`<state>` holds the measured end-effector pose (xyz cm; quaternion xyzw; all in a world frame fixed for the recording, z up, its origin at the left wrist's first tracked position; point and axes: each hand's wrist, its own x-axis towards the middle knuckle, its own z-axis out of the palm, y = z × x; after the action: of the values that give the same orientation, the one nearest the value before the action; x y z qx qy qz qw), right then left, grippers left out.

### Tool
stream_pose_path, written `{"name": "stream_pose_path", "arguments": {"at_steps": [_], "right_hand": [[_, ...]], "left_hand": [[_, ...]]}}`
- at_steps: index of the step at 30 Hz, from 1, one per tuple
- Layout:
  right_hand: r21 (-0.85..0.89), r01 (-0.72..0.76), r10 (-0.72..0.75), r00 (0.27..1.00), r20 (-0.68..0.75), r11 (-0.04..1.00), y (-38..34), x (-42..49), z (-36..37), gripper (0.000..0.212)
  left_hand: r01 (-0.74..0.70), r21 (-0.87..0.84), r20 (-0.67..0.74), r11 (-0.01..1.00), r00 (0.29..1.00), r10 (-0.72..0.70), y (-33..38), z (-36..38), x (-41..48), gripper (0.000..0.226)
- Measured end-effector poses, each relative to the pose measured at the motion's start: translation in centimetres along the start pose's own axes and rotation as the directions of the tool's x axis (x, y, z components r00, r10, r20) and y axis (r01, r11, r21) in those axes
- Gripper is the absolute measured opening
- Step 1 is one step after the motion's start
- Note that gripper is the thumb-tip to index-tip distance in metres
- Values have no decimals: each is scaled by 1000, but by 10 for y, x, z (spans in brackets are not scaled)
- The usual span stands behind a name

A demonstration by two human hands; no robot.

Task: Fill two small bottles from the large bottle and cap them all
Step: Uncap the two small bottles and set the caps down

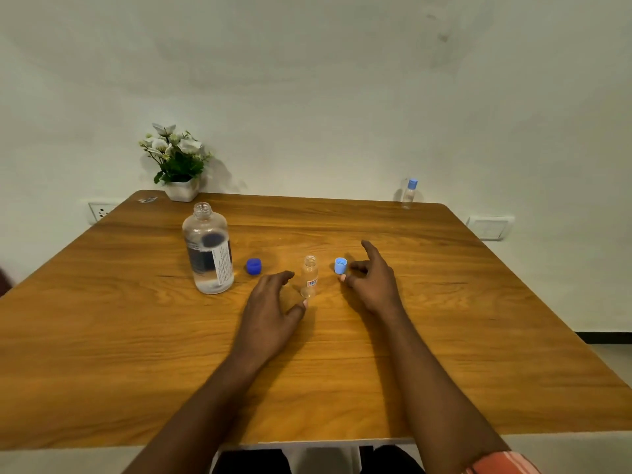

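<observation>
A large clear bottle [208,249] stands uncapped at the left of the wooden table [136,336], partly filled with clear liquid. Its dark blue cap [253,266] lies just right of it. A small clear bottle [309,277] stands open in the middle, between my hands. My left hand [273,309] hovers beside it with loose fingers and holds nothing. A light blue cap [340,265] lies right of the small bottle, and the fingertips of my right hand [371,278] are beside it, the index finger stretched forward. Another small bottle [409,193] with a light blue cap stands at the far right edge.
A white pot of artificial flowers [178,165] stands at the table's far left corner, with a small scrap [147,199] near it. The wall behind carries a socket [101,211] and a switch plate [489,228].
</observation>
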<state>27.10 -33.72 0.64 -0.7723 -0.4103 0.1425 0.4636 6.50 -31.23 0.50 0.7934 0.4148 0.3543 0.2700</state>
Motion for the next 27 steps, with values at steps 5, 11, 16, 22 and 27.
{"name": "stream_pose_path", "arguments": {"at_steps": [5,11,16,22,27], "right_hand": [[16,3,-3,1000,-12,1000,1,-18,-9,81],[-26,28,-27,999,33,999,7,-42,-25,74],[7,53,-53,997,55,999,14,-50,-46,64],[52,26,-27,999,19,998,30,-42,-69,58],[56,-6,10,997,-81,998,47,-15,-94,51]], "left_hand": [[-4,-14,-105,1000,994,3,7,-3,-28,33],[-84,13,-77,996,993,85,29,7,-44,19],[-167,9,41,986,985,167,56,38,-47,19],[-186,20,148,982,972,181,86,78,-29,23],[-148,44,169,988,976,138,106,102,8,28]]}}
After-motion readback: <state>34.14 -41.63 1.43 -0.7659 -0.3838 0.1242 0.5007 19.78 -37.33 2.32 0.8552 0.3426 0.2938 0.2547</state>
